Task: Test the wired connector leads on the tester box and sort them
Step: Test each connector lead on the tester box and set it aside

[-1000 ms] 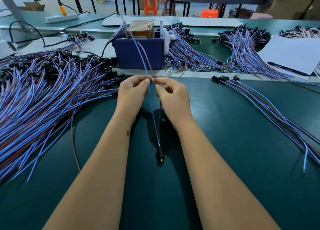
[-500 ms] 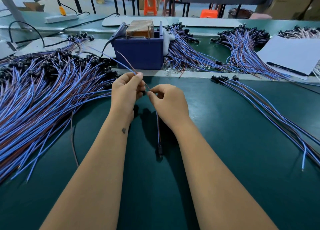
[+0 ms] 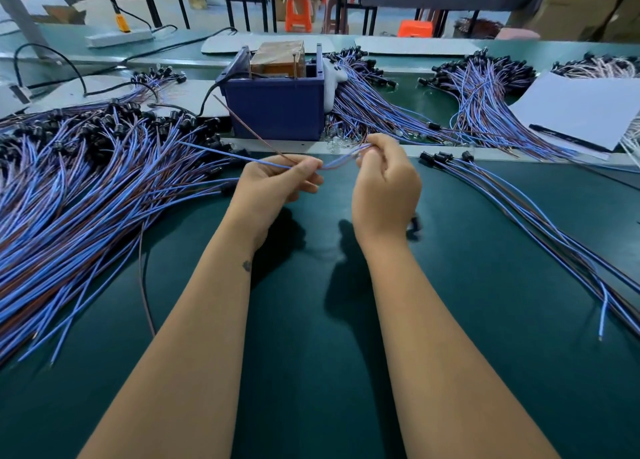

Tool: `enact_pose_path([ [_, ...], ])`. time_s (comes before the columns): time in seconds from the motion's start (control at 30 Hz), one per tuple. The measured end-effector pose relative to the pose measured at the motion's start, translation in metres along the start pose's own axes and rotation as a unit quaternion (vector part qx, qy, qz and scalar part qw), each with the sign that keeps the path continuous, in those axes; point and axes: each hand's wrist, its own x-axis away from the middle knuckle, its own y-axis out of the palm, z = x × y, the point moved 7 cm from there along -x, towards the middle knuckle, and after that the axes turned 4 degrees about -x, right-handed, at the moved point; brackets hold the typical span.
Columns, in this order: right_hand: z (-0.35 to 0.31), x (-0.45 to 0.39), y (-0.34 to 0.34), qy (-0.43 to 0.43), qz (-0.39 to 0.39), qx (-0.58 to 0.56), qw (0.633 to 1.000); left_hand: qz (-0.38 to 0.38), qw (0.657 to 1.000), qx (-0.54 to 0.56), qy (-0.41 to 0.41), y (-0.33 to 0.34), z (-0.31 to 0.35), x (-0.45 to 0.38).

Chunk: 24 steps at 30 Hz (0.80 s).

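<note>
Lead (image 3: 239,155) pinched between left hand (image 3: 273,186), right hand (image 3: 384,190); connector blurred, half hidden behind right wrist.

Blue-and-brown lead (image 3: 337,162) stretched between both hands above green mat, its free ends fanning up-left twd tester box (image 3: 275,110), a dark blue bin w/ a brown block and two upright pins inside. Big pile of leads (image 3: 86,195) w/ black connectors spreads at left; smaller row of leads (image 3: 540,216) lies at right, connectors at far end.
</note>
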Motion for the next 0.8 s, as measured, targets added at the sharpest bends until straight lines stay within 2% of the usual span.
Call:
enact_pose_path([
  [0.07,0.002,-0.003,-0.009,0.018,0.036,-0.054,0.998,-0.053,0.998,-0.043,0.016,0.012,0.002,0.003],
  [0.13,0.007,-0.007,-0.012,0.026,0.044,-0.039,0.998,-0.121,0.991,-0.054,0.019,0.027,0.000,0.006],
  [0.23,0.017,-0.012,-0.009,0.046,0.013,-0.007,0.999,-0.237,0.970,-0.048,0.014,0.045,-0.001,0.014],
  [0.3,0.027,-0.014,-0.005,0.082,-0.018,-0.011,0.996,-0.264,0.961,-0.077,0.028,0.048,-0.001,0.014],
  [0.47,0.050,-0.015,0.003,0.152,-0.108,0.024,0.982,-0.236,0.969,-0.066,0.015,0.046,-0.004,0.012],
  [0.63,0.047,-0.017,0.005,0.094,-0.178,0.151,0.968,-0.156,0.986,-0.052,0.011,0.037,-0.006,0.004],
  [0.8,0.042,-0.014,0.003,0.063,-0.221,0.274,0.934,-0.147,0.985,-0.089,0.008,0.038,-0.008,0.002],
])
